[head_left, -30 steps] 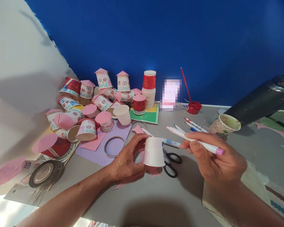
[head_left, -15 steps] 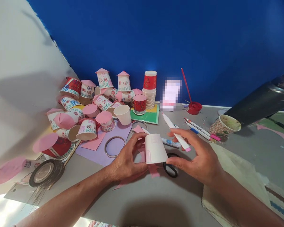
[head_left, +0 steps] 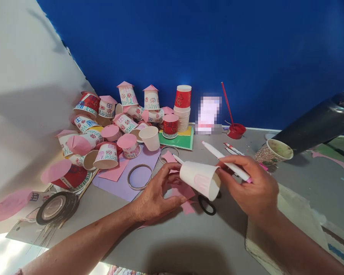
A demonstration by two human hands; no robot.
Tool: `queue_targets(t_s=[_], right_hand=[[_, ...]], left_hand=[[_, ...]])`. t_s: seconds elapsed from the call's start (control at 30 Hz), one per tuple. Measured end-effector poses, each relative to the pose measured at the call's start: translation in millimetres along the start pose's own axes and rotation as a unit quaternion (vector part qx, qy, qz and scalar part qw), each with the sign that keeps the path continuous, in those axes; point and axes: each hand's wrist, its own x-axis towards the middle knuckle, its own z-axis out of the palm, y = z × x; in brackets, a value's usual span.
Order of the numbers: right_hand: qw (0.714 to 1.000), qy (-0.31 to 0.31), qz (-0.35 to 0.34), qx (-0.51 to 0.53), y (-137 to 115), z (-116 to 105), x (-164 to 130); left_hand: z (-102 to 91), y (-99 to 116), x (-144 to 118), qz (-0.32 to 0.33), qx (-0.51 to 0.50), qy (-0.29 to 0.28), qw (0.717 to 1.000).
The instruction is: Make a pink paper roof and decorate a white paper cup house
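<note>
A white paper cup [head_left: 199, 177] is tilted on its side between my hands, its mouth facing right and a pink door shape drawn on its wall. My right hand [head_left: 248, 187] pinches the cup's rim and also holds a white marker [head_left: 226, 161] with a pink end. At the cup's closed end, my left hand [head_left: 160, 194] is open, thumb and fingers apart; whether its fingertips touch the cup is hard to see. Beneath are pink paper scraps [head_left: 187, 207] and black-handled scissors [head_left: 206, 206], partly covered.
Decorated cups with pink paper roofs [head_left: 127, 140] are heaped at left. A tape roll [head_left: 129, 183] lies on purple paper [head_left: 109, 187]. Stacked cups [head_left: 182, 118] stand by the blue wall. To the right are a patterned cup [head_left: 268, 153], a dark cylinder [head_left: 312, 122] and a red pot [head_left: 236, 131].
The cup has turned from mouth-down onto its side, bringing the pink drawing into view. My right hand now grips its rim, while my left fingers have loosened around it.
</note>
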Motion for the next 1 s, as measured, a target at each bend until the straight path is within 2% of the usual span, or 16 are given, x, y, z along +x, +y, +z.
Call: queue_targets(t_s=[0.1,0.2,0.27,0.33,0.5,0.57,0.67,0.77,0.83,0.9,1.0], right_hand=[[0.987,-0.052,0.131,0.08,8,-4,9],[0.946,-0.137,0.236,0.176,15,-2,15],[0.92,-0.162,0.278,0.222,17,1,16],[0.911,-0.148,0.294,0.248,17,4,14],[0.939,-0.016,0.276,0.203,9,9,8],[0.933,-0.008,0.285,0.218,9,11,6],[0.902,-0.07,0.319,0.284,12,14,5],[0.859,-0.134,0.368,0.33,15,15,6],[0.839,-0.168,0.393,0.336,16,14,7],[0.835,-0.2,0.4,0.321,15,13,8],[0.847,-0.236,0.383,0.283,13,12,9]], left_hand=[[-1.9,4,0,0.022,0.051,0.02,0.998],[-3.1,8,-1,0.033,0.101,0.002,0.994],[-2.8,10,-2,0.04,0.129,-0.02,0.991],[-1.6,10,-4,0.041,0.133,-0.024,0.99],[3.0,3,-3,-0.019,0.05,0.011,0.999],[4.3,0,-2,-0.041,0.029,0.005,0.999],[3.3,-1,-2,-0.031,0.051,0.011,0.998],[-1.2,2,-3,0.02,0.147,0.022,0.989],[-4.1,6,-4,0.065,0.214,0.002,0.975],[-5.1,11,-5,0.109,0.26,-0.031,0.959],[-2.5,18,-6,0.167,0.299,-0.086,0.936]])
